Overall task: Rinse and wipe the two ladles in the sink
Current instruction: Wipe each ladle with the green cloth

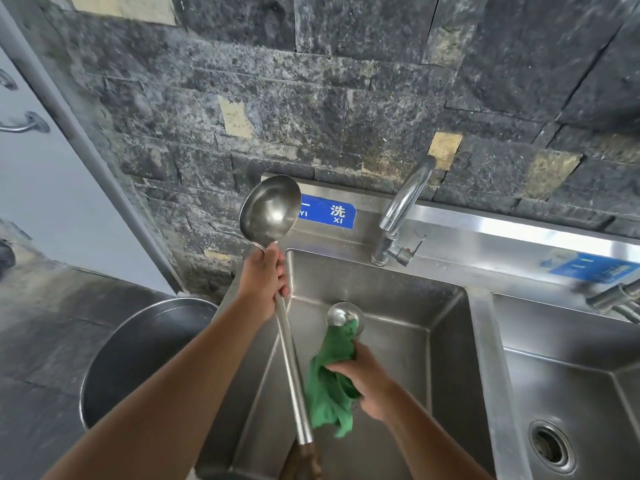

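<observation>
Fists — left hand [265, 278] round large ladle [270, 209] under its bowl, right hand [363, 379] round cloth [329, 386] on small ladle [341, 315].

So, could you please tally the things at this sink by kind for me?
Ladles: 2
Cloth: 1
Basins: 2
Taps: 2 (the right one is blurred at the edge)
Pot: 1
Total: 8
</observation>
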Action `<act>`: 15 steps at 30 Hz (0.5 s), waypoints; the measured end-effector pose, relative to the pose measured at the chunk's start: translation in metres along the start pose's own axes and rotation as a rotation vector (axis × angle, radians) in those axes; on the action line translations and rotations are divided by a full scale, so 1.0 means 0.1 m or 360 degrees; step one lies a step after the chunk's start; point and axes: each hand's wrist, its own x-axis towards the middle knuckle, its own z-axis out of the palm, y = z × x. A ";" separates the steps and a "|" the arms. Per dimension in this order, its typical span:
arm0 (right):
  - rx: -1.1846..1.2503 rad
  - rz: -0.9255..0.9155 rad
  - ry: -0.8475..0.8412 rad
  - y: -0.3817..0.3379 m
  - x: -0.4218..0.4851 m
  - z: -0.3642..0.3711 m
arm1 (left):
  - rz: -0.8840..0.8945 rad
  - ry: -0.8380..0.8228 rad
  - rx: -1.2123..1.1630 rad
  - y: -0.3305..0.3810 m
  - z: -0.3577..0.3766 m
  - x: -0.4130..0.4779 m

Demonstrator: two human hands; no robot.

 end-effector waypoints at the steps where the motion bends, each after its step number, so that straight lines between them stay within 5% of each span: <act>1: 0.0126 0.0017 0.0005 0.04 0.00 -0.08 | 0.0064 0.0001 0.0088 0.01 -0.03 0.00; 8: 0.0871 -0.0159 0.0037 -0.12 0.03 -0.52 | -0.0007 -0.0185 0.0406 -0.06 -0.10 -0.13; 15: 0.1058 -0.0366 -0.0036 -0.37 0.04 -0.71 | -0.0188 -0.0344 0.0704 -0.21 -0.19 -0.27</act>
